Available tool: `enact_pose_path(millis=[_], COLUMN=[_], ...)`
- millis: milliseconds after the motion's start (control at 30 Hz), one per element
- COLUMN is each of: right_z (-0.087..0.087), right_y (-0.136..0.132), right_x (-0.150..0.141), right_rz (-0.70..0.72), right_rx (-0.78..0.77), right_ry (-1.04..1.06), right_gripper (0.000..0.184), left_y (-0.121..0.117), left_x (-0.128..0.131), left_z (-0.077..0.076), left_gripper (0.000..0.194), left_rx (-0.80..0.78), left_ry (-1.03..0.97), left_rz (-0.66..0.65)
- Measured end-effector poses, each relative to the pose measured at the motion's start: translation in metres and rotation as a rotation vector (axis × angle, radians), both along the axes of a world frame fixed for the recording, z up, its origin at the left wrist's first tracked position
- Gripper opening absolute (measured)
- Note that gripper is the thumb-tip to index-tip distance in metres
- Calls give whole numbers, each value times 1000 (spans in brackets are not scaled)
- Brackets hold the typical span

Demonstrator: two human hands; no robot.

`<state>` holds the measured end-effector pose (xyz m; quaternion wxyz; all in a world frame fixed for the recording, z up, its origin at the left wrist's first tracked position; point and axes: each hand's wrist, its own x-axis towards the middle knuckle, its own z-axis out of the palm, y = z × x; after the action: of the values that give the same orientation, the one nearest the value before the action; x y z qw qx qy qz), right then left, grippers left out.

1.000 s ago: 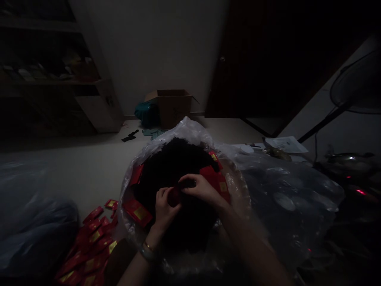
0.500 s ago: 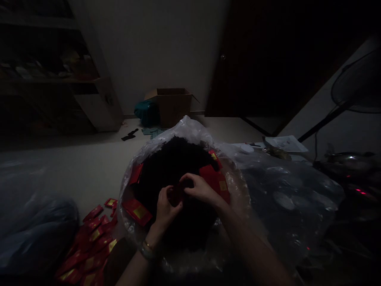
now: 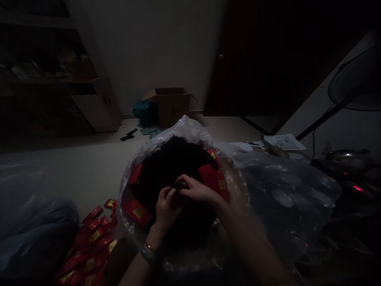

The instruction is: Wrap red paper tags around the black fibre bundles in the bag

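My left hand [image 3: 167, 206] and my right hand [image 3: 196, 189] meet over a heap of black loose stuff [image 3: 175, 159] that resembles dried tea leaves. Both have their fingers pinched at the top of a small dark red packet [image 3: 176, 201], mostly hidden and hard to make out in the dim light. The heap lies in a round container lined with clear plastic [image 3: 190, 125]. On its left side rest a red packet with a yellow label [image 3: 137, 212] and another red packet [image 3: 135, 174]. More red packets [image 3: 212, 180] lie at its right, close to my right wrist.
Many red packets [image 3: 92, 242] are piled on the floor at lower left, beside a dark plastic-covered bundle [image 3: 38, 234]. Clear plastic sheeting [image 3: 285, 186] spreads to the right. Behind stand an open cardboard box [image 3: 173, 107] and a teal bag [image 3: 145, 113]; a fan [image 3: 354, 83] is at right.
My fingertips have come closer together, and the gap between my hands over the dark red packet has narrowed. The view has shifted very slightly.
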<state>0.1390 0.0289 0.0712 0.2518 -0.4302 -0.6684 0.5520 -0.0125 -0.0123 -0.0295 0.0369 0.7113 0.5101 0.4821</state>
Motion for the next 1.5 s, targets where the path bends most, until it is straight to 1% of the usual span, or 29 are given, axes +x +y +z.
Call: enact_pose_path(millis=[133, 233, 333, 433, 500, 567, 633, 667, 733, 800, 900, 1000, 1100, 1133, 1200, 1233, 1267, 1300, 1333, 1367, 1400, 1433, 1467, 1500], right_z=[0, 7, 19, 30, 34, 34, 29, 25, 16, 8, -1, -4, 0, 2, 4, 3, 0, -5, -12, -20, -29, -38, -46, -53], right_y=[1, -3, -9, -17, -23, -26, -27, -27, -24, -19, -15, -13, -11, -10, -8, -8, -8, -9, -11, -14, -17, -20, -22, -23], right_x=[-2, -6, -10, -12, -15, -19, -23, -25, -27, -27, -26, -24, -17, -13, -1, 5, 11, 16, 19, 20, 18, 14, 7, 0], right_rz=[-37, -57, -55, -15, 46, 123, 179, 185, 152, 97, 52, 53, 61, 23, -133, -204, -238, -217, -136, -30, 47, 93, 99, 94], right_rx=[202, 270, 338, 411, 424, 431, 462, 475, 468, 428, 365, 318, 300, 301, 307, 303, 290, 264, 227, 189, 152, 107, 95, 109], right_ry=[-143, -284, -401, -524, -634, -742, -796, -799, -777, -728, -562, -372, -211, -162, -114, -127, -167, -232, -311, -411, -528, -643, -739, -801], right_gripper=[29, 30, 32, 37, 39, 40, 46, 50, 58, 59, 56, 50, 45, 42, 33, 31, 30, 33, 40, 55, 75, 94, 106, 114], left_y=[-1, 1, 3, 5, 5, 4, 4, 4, 5, 6, 8, 9, 8, 8, 7, 6, 6, 6, 6, 5, 5, 5, 5, 5], left_x=[1, 2, 3, 4, 6, 8, 9, 9, 7, 5, 0, -1, -2, -2, -3, -4, -5, -5, -6, -6, -6, -5, -5, -5], left_z=[-1, -1, -1, 0, 0, -1, -4, -5, -7, -8, -9, -7, -4, -2, 2, 4, 6, 7, 9, 10, 11, 12, 12, 12], left_gripper=[46, 40, 36, 36, 37, 40, 46, 49, 53, 49, 39, 33, 30, 31, 34, 35, 35, 34, 33, 32, 31, 31, 31, 31], left_rx=[-3, 31, 72, 92, 107, 115, 80, 46, -34, -91, -129, -161, -213, -230, -254, -256, -250, -240, -230, -221, -211, -203, -196, -188], left_ry=[35, 31, -3, -48, -85, -117, -133, -137, -136, -126, -122, -142, -169, -180, -198, -201, -200, -196, -190, -183, -177, -173, -170, -168], left_rz=[38, 35, 39, 25, 19, 23, 40, 49, 55, 45, 26, 23, 42, 54, 81, 96, 110, 121, 128, 132, 132, 132, 131, 130])
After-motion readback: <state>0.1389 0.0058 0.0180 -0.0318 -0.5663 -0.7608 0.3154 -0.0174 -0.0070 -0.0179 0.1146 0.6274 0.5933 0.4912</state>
